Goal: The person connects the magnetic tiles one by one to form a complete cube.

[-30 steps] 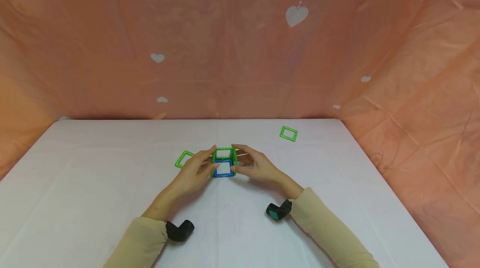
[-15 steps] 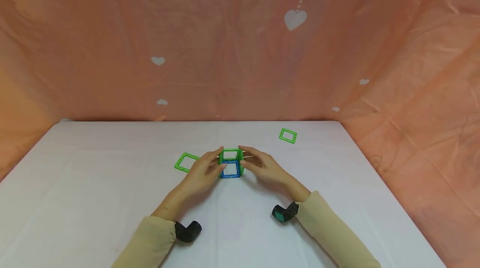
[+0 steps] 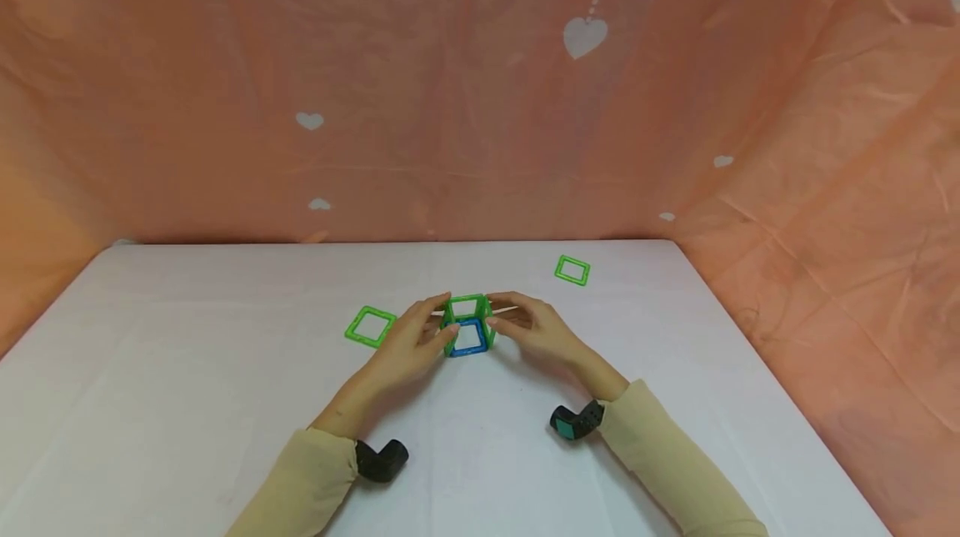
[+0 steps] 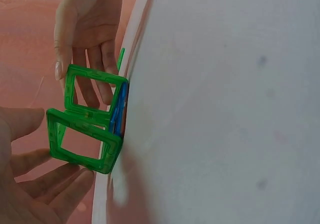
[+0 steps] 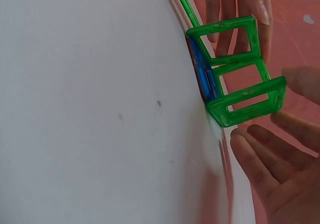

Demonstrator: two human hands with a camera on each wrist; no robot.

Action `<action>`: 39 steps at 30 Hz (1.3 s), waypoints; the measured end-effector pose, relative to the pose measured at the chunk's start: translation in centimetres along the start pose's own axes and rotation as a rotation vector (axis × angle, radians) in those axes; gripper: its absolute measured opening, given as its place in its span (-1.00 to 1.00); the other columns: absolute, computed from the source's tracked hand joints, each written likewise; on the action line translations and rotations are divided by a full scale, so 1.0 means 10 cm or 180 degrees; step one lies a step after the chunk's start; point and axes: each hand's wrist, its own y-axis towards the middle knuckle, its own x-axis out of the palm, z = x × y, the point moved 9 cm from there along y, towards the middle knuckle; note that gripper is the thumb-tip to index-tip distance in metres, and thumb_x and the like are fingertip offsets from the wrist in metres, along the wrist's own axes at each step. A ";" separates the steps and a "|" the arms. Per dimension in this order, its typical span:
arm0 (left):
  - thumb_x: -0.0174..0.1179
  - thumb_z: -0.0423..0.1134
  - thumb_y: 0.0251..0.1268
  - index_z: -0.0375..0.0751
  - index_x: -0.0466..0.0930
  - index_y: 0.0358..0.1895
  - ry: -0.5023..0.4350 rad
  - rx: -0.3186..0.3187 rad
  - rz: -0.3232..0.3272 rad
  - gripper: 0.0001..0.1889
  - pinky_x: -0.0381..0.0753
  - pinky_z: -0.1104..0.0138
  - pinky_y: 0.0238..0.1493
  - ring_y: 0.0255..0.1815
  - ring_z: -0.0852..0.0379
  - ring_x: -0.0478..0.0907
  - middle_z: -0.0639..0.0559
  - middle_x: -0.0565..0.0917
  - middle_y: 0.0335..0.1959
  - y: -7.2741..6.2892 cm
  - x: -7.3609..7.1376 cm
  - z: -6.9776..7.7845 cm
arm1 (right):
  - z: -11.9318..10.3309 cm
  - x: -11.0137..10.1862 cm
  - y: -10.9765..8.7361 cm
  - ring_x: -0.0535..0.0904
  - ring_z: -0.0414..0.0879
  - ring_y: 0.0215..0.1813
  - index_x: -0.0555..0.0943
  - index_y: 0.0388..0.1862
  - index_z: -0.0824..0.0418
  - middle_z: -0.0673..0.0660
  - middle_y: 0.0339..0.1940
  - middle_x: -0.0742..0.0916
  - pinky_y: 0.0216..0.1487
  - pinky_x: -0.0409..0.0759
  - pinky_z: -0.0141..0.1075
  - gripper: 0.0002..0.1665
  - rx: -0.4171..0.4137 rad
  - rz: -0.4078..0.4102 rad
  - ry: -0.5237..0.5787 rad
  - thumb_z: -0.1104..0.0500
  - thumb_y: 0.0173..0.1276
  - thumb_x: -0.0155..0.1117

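Box: here it is, a little see-through green-and-blue box of square plastic frames (image 3: 467, 320), sitting mid-desk between the two hands.
Base: a bright blue square plastic frame (image 3: 468, 352), lying low against the white cloth, its open middle showing white.
Walls: three glossy green square frames standing up, a rear wall (image 3: 467, 298), a left wall (image 4: 75, 159) and a right wall (image 5: 245, 93); top and near side are open, and whether every edge meets squarely I cannot tell.
Left hand: on the left side, the left hand (image 3: 408, 343) holds the left wall, thumb at the near edge, fingers along the outside.
Right hand: mirroring it, the right hand (image 3: 542, 335) has the right wall between thumb and fingers; some fingertips sit just beside the frame.
Between the hands: they are apart, with the box filling the gap.
In the way: from above, fingers mask much of both side walls.
Near frame: a loose green square plastic frame (image 3: 349, 328) lies flat just beside the left hand.
Far frame: a second loose green frame (image 3: 573, 260), flat too, well apart, toward the back right.
Desk: all this plays out on a desk draped in white cloth (image 3: 480, 454).
Arms: beige sleeves (image 3: 303, 483) come in from both sides, a black device (image 3: 382, 462) at each wrist.
Backdrop: a creased orange-pink sheet (image 3: 375, 62) hangs behind, dotted with white hearts (image 3: 585, 37).
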 end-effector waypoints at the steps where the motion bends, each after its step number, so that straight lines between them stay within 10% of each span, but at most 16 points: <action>1: 0.11 -0.22 0.40 -0.33 0.20 0.41 0.0031 0.0002 0.0010 -0.42 0.49 0.06 0.20 0.19 -0.19 0.52 -0.34 0.41 0.26 0.00 -0.01 0.01 | 0.00 -0.01 0.00 0.62 0.07 0.13 0.44 0.30 0.20 0.23 0.19 0.61 0.10 0.60 -0.17 -0.46 0.0004 0.0004 -0.0002 0.09 0.39 0.23; 39: 0.12 -0.27 0.38 -0.39 0.35 0.30 -0.0006 -0.0041 0.0195 -0.52 0.55 0.06 0.10 0.05 -0.15 0.58 -0.29 0.52 0.13 -0.02 -0.08 -0.04 | -0.04 0.04 0.01 0.72 0.17 -0.16 0.43 0.29 0.35 0.40 -0.02 0.65 -0.14 0.69 -0.17 -0.52 -0.0030 -0.0082 0.0416 0.21 0.45 0.13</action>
